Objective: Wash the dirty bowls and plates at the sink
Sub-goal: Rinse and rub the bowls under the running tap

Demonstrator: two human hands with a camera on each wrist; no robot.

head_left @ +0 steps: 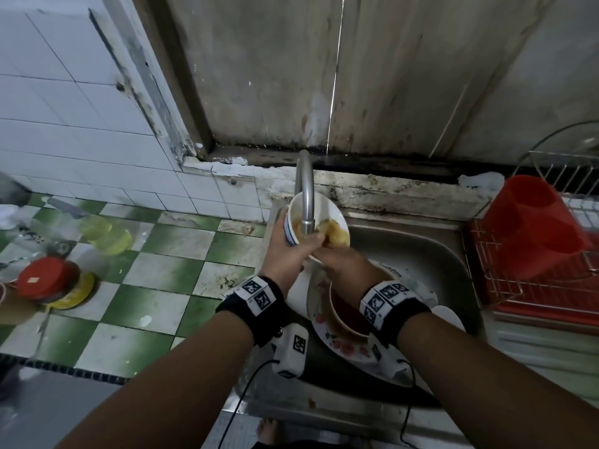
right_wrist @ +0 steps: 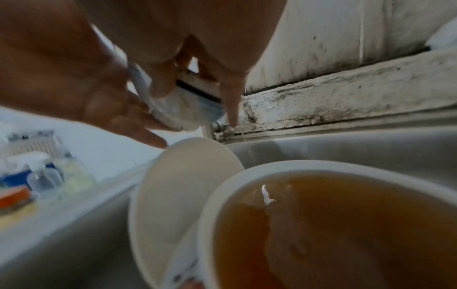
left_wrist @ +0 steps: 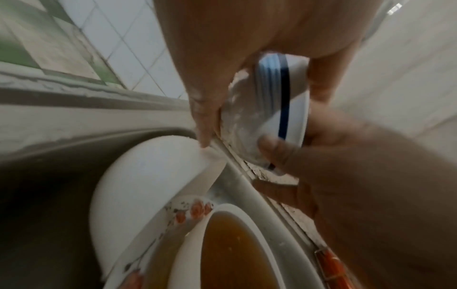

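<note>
Head above; wrists close, sink shared

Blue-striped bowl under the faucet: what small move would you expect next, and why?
Probably another wipe round the inside. The left hand holds the blue-striped bowl tilted under the faucet, the right hand presses a yellowish sponge into it, and brownish residue still shows inside. I cannot tell whether water is running.

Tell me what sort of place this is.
Probably a worn home kitchen: a stainless steel sink with a curved metal tap, a green-and-white checked tile counter, and a red wire dish rack.
</note>
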